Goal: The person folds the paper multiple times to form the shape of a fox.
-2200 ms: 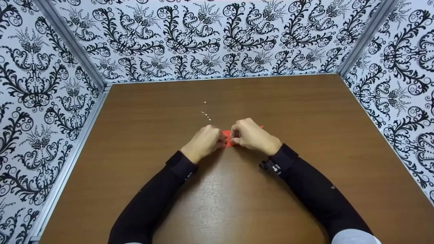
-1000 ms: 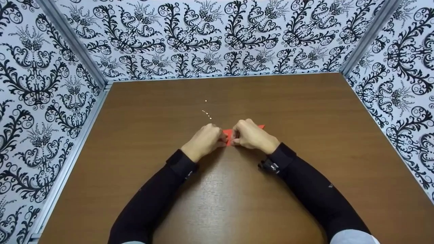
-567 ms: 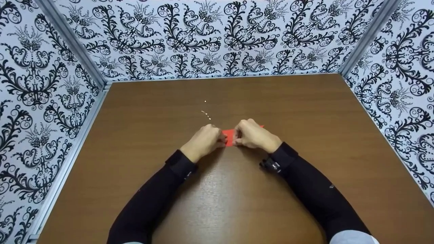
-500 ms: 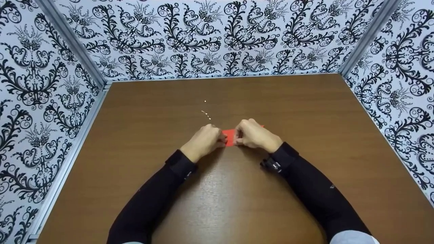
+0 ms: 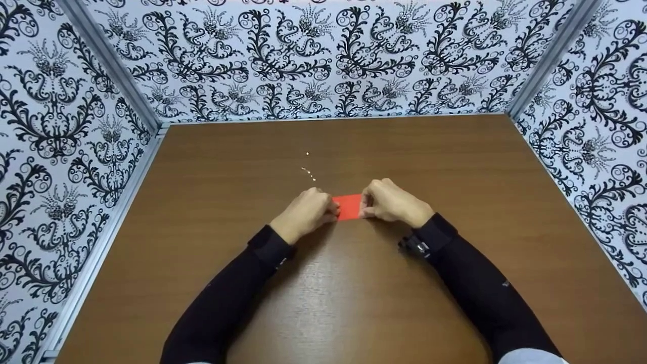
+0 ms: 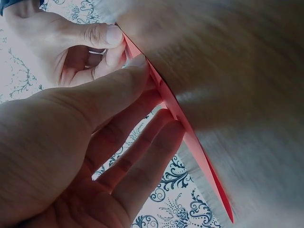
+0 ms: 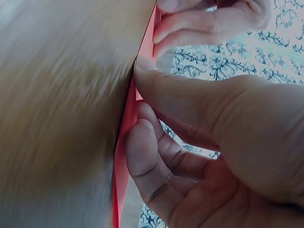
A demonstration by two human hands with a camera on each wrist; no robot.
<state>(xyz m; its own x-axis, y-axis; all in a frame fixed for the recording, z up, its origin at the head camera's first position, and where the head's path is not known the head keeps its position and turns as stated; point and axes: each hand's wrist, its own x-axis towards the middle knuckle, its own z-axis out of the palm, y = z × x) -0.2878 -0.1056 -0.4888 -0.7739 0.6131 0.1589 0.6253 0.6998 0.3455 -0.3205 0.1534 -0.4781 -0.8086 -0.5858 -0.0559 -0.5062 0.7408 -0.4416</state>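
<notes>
A folded piece of red paper (image 5: 349,207) lies near the middle of the table, its bare stretch showing between the two hands. My left hand (image 5: 307,211) pinches its left part between thumb and fingers; in the left wrist view the paper (image 6: 194,137) appears nearly edge-on, with layers slightly parted towards its far tip. On the right side, my right hand (image 5: 393,203) pinches the paper with thumb and curled fingers. The right wrist view shows that thumb on the edge of the paper (image 7: 124,147), with fingers behind it. Both ends of the paper are hidden by the hands in the head view.
Several tiny white specks (image 5: 309,173) lie on the brown wooden table (image 5: 227,167) just beyond the left hand. Patterned black-and-white walls (image 5: 323,60) with grey metal corner posts (image 5: 108,63) enclose the table at the back and sides.
My right hand has slid to the right along the paper, so more red shows between the hands. The paper tip once visible beyond that hand is now hidden. My left hand has stayed in place.
</notes>
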